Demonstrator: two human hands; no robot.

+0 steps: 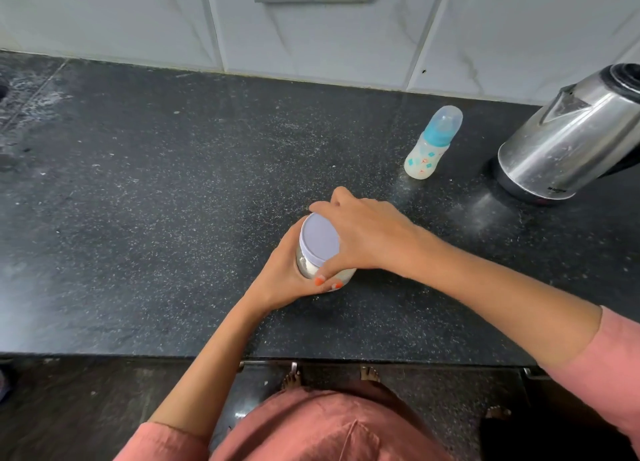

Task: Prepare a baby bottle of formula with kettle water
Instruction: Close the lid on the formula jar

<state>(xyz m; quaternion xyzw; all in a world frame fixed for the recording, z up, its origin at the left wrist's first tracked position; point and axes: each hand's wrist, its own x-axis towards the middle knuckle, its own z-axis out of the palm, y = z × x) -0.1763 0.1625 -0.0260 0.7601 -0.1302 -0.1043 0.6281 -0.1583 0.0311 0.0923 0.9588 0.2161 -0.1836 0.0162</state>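
Two grips, one formula jar [307,265]: we are holding its body in the left grip [286,278] and clasping its lid [318,241] in the right grip [363,233]; a jerk is risking spilled powder.

The counter [173,218] is black, speckled with white flecks. The clear jar [304,263] has a pale lilac lid [318,239]. The baby bottle [429,145] is milky white with small blue and orange prints and a turquoise collar. The kettle [568,138] is silver with a black base, the wall tiles [138,21] white with grey veins, the sleeves [616,367] dusty pink, the fingernails [319,281] orange.
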